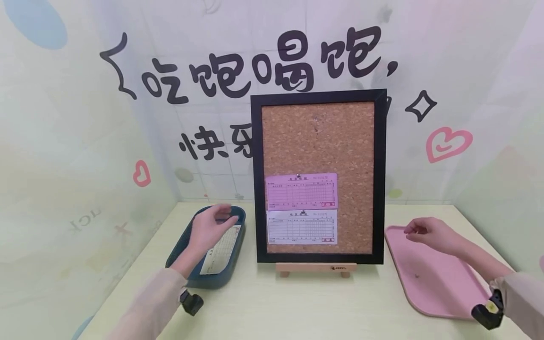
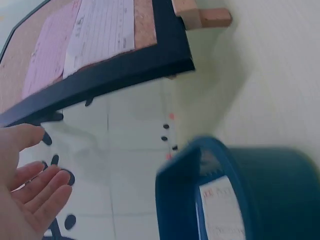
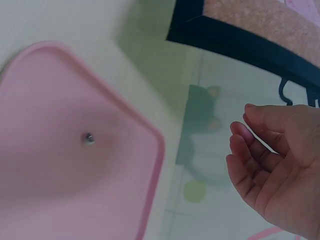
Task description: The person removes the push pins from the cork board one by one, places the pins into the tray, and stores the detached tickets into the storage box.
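My left hand (image 1: 211,228) hovers above a dark teal basket (image 1: 180,252), thumb apart from loosely bent fingers and nothing held. Inside the basket lies a pale printed slip (image 1: 221,251). Over the far-left part of a pink tray (image 1: 442,283) is my right hand (image 1: 437,234), its fingers loosely curled with nothing between them. On the tray rests one small silvery pushpin (image 3: 88,138). Between the hands stands a black-framed corkboard (image 1: 318,141). A pink slip (image 1: 301,191) and a white slip (image 1: 301,227) are pinned to its lower left, pink above white, each by a small pin at the top.
The corkboard leans on a small wooden easel (image 1: 316,267) on a pale yellow table (image 1: 306,307). Printed cloth walls (image 1: 212,28) with large dark characters enclose the back and sides. Black wrist cameras are strapped on both wrists.
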Motion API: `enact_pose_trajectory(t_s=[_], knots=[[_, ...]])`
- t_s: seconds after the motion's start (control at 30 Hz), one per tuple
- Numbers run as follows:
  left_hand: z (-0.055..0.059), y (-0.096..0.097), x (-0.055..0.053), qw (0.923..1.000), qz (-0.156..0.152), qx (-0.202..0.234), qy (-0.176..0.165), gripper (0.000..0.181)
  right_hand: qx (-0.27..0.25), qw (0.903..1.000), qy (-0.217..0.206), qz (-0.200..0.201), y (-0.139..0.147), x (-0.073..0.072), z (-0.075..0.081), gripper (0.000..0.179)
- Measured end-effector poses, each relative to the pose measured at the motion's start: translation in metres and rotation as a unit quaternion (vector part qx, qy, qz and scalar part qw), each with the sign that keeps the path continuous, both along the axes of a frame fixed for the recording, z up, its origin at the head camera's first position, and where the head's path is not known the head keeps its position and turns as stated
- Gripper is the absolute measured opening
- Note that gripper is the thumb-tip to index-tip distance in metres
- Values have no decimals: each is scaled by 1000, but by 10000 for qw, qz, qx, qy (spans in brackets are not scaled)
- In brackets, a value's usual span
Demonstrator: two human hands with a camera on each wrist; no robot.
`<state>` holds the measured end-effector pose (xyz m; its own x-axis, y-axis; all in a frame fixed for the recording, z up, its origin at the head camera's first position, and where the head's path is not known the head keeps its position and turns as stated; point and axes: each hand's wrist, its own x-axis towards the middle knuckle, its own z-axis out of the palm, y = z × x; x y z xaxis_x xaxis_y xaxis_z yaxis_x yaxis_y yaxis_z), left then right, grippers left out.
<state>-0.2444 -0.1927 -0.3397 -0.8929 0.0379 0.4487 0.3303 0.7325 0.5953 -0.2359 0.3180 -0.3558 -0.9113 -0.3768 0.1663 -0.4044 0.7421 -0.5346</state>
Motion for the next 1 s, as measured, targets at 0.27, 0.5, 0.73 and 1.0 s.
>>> enact_pose_trajectory(t_s=[0.27, 0.5, 0.73, 1.0], knots=[[10, 45, -18, 9928, -401, 347, 1077, 45, 199, 9993, 268, 150, -20, 0, 32, 7], [18, 66, -27, 9772, -545, -24, 2051, 54, 239, 9981, 485, 312, -38, -5, 53, 9], [11, 72, -35, 9785, -172, -58, 2055, 68, 196, 9970, 583, 466, -63, -8, 70, 10], [3, 75, -42, 9861, -85, -10, 1661, 81, 45, 9978, 464, 472, -92, -17, 91, 10]])
